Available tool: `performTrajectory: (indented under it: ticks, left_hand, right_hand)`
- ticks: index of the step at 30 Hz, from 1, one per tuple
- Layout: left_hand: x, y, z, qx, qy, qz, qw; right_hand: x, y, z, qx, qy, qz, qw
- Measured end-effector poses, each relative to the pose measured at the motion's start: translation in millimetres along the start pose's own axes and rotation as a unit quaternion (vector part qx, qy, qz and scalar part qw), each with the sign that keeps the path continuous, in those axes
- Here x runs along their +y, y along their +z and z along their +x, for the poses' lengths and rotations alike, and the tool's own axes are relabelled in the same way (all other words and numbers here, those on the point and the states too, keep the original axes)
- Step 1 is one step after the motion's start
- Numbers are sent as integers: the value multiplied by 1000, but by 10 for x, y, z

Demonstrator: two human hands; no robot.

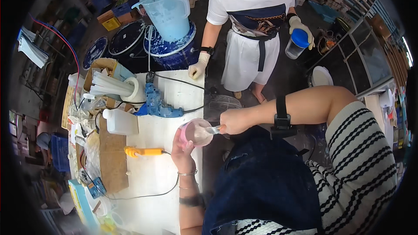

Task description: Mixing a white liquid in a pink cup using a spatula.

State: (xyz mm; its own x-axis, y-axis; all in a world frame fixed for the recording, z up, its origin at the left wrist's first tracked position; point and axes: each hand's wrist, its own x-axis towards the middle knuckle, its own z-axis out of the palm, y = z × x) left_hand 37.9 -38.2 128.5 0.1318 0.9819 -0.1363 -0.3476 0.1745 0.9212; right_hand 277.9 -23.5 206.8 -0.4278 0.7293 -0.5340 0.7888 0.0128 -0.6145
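Note:
My left hand (pixel 183 154) is wrapped round a small pink tub (pixel 187 131) held over the right edge of the white table. A pale, greyish-white paste coats the inside of the tub. In my right hand (pixel 235 121) is a short pale tool (pixel 213 129), its far end dipping into the tub; its exact kind is hard to make out. Behind the tub, a blue power drill (pixel 159 104) lies on its side. To the left of my left hand rests a yellow corded hand tool (pixel 146 152).
A white plastic bottle (pixel 119 122) and a brown board (pixel 114 161) sit at the table's left. Cords cross the tabletop (pixel 152 178). Opposite stands a person in gloves, one holding a blue-lidded jar (pixel 298 43). A light-blue jug (pixel 167 15) tops a blue drum (pixel 174 52).

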Motion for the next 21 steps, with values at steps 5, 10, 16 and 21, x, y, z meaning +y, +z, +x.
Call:
performTrajectory:
  ticks: [5, 10, 16, 21]
  left_hand:
    - [36, 108, -70, -23, 10, 8, 1000]
    - [-151, 64, -69, 3, 61, 9, 998]
    - [13, -35, 25, 3, -2, -21, 1000]
    - [132, -206, 98, -26, -84, -7, 996]
  right_hand:
    - [-199, 132, -108, -77, 160, 317, 932]
    - [-195, 354, 7, -206, 200, 696, 658]
    - [-279, 198, 83, -180, 196, 682, 681]
    - [-397, -135, -143, -8, 12, 15, 1000]
